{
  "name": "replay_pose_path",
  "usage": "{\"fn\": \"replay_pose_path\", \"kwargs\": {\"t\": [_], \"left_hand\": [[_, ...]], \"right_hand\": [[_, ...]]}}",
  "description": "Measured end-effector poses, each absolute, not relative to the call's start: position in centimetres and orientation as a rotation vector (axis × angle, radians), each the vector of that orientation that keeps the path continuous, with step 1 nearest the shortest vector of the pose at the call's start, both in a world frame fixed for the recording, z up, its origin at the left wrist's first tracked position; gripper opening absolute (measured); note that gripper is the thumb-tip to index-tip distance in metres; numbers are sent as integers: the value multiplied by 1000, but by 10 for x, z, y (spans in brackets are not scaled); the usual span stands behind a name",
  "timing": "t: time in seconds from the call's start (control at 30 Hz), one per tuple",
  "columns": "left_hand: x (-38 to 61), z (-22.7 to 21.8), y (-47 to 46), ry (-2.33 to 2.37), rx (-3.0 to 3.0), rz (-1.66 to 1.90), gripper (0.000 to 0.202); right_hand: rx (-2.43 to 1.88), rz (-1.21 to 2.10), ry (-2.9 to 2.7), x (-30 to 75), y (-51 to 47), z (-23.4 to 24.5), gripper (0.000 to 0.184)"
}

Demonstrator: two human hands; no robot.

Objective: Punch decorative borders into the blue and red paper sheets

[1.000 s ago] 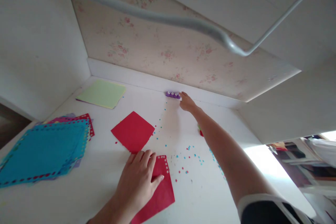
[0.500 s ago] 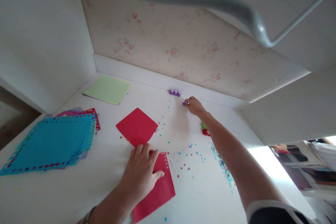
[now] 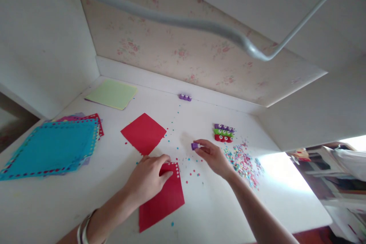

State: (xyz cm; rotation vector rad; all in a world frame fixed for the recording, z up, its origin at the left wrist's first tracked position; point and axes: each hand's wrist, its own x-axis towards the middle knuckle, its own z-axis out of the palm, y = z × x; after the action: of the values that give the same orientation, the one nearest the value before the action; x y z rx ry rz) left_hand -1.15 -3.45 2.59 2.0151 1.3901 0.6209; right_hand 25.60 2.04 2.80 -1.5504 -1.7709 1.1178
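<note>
A small purple craft punch [image 3: 195, 146] is pinched between the thumb and fingers of my right hand [image 3: 214, 157], raised over the table. My left hand [image 3: 151, 174] rests on the top left part of a red paper sheet [image 3: 164, 209], fingers curled at its edge and thumb lying on it. Small star-shaped holes run along that sheet's top right corner. Just beyond my left hand lies a plain red paper square [image 3: 144, 131], turned cornerwise. Rows of purple, green and red punches [image 3: 224, 132] stand past my right hand.
Purple punches [image 3: 185, 97] stand by the back wall. Blue sheets with punched borders [image 3: 54, 148] are stacked on the left, pale green paper [image 3: 113, 93] behind them. Confetti [image 3: 246, 166] is heaped on the right, with bits scattered mid-table. A grey cable [image 3: 183, 23] crosses overhead.
My right hand has come back from near the wall toward the red sheet, carrying the purple punch. My left hand stays on the sheet. The view has shifted slightly.
</note>
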Motion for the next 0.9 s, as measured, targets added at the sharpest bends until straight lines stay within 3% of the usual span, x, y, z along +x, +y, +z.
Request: {"fn": "replay_pose_path", "kwargs": {"t": [0.13,0.3,0.9], "left_hand": [[-12,30,-32,1280,1931,654,19],[-11,33,-29,1232,1834,713,23],[-16,37,-23,1229,1670,714,23]], "right_hand": [[-1474,1219,-1667,237,-30,33,31],[-1498,1087,-1685,223,-63,34,30],[-1435,1219,-1560,211,-79,25,28]]}}
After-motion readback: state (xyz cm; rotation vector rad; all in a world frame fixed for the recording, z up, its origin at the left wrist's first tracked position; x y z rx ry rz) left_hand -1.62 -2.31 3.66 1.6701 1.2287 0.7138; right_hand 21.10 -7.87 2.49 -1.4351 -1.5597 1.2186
